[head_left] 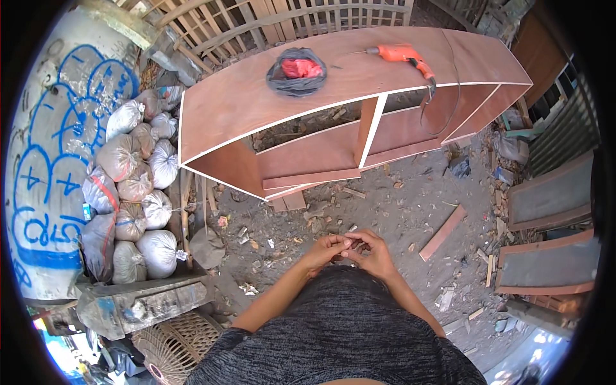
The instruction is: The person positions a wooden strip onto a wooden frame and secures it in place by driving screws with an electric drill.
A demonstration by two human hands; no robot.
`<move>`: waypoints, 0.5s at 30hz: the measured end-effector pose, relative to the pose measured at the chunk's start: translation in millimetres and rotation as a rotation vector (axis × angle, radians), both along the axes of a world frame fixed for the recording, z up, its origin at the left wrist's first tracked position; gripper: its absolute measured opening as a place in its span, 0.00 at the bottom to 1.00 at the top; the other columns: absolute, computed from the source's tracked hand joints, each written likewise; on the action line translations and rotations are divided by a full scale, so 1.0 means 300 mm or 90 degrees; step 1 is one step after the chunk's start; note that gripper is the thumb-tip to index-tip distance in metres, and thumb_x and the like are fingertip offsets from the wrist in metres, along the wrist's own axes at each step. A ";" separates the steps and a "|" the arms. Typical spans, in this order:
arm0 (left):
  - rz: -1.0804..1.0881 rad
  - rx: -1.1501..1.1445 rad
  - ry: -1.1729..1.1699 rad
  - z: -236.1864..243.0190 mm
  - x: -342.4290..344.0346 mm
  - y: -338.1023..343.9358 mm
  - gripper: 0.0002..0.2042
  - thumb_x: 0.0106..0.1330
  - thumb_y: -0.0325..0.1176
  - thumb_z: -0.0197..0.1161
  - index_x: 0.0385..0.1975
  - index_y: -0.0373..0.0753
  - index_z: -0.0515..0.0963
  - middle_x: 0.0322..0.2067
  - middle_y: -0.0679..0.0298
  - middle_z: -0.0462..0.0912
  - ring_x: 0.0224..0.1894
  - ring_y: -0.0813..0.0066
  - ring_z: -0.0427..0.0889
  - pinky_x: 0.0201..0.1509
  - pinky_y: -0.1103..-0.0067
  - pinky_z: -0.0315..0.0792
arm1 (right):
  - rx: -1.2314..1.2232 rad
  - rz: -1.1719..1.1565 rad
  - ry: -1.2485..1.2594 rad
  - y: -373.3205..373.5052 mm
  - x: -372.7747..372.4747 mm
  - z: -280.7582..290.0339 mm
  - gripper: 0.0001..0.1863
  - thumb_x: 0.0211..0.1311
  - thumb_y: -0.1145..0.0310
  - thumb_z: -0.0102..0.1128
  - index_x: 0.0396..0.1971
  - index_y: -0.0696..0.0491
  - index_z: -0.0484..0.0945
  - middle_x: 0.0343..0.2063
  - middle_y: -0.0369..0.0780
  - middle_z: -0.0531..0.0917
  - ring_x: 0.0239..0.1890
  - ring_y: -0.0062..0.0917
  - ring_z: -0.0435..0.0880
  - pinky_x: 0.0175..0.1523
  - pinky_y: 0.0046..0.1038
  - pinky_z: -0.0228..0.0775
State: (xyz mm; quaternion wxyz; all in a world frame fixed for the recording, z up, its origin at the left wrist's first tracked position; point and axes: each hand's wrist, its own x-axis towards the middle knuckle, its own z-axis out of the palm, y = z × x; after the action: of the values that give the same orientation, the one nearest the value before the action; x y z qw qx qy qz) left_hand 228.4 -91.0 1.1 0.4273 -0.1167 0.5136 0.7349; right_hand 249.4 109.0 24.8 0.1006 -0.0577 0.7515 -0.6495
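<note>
A rough dirt yard (398, 212) strewn with chips and scraps spreads under the person, with a slatted wooden fence (276, 22) at the far side and a pale wall (38, 186) painted with blue outlines on the left. A long reddish-brown wooden cabinet (231, 106) lies in front of the person, its long axis running left to right across the view with the right end a little farther off. Its open side, edged in white and split by an upright divider (372, 131), faces the person. On its top, right of the middle, lies an orange drill (398, 54), its bit pointing left and its handle slanting toward the near edge, while its dark cord (456, 61) loops over the right part.

The left hand (326, 252) and right hand (374, 258) meet before the person's torso, near side of the cabinet and apart from it, fingers curled and fingertips brought together; whether they pinch something small, I cannot tell.

Left of the drill, a black plastic bag (278, 80) sits open on the cabinet top with crumpled red plastic (301, 68) inside. Tied, filled sacks (119, 157) are heaped along the wall, their contents hidden, and a wicker basket (168, 350) lies at lower left
</note>
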 end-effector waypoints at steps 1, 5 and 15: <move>0.001 -0.002 -0.006 0.000 -0.010 -0.030 0.12 0.73 0.45 0.67 0.46 0.45 0.83 0.42 0.72 0.86 0.42 0.84 0.82 0.49 0.80 0.78 | 0.002 0.005 -0.005 -0.029 -0.015 0.000 0.25 0.55 0.71 0.80 0.54 0.52 0.84 0.42 0.37 0.84 0.39 0.20 0.83 0.42 0.24 0.78; -0.013 0.020 -0.010 -0.064 -0.047 -0.124 0.12 0.73 0.45 0.67 0.46 0.45 0.83 0.42 0.73 0.85 0.42 0.85 0.82 0.49 0.81 0.77 | 0.026 0.003 0.011 -0.116 -0.051 -0.014 0.24 0.55 0.71 0.80 0.53 0.52 0.85 0.42 0.37 0.84 0.38 0.20 0.84 0.42 0.24 0.79; -0.046 0.024 -0.008 -0.112 -0.180 -0.158 0.13 0.75 0.44 0.63 0.47 0.42 0.83 0.40 0.72 0.85 0.43 0.84 0.82 0.51 0.82 0.76 | 0.068 -0.013 -0.035 -0.111 -0.141 -0.123 0.43 0.51 0.67 0.82 0.69 0.50 0.72 0.43 0.38 0.84 0.38 0.19 0.84 0.39 0.21 0.78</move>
State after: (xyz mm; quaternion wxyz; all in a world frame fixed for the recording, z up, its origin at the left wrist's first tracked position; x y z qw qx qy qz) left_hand 174.5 -138.3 -32.5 0.4591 -0.0949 0.5009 0.7276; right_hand 207.2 75.6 -12.0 0.1175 -0.0264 0.7827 -0.6107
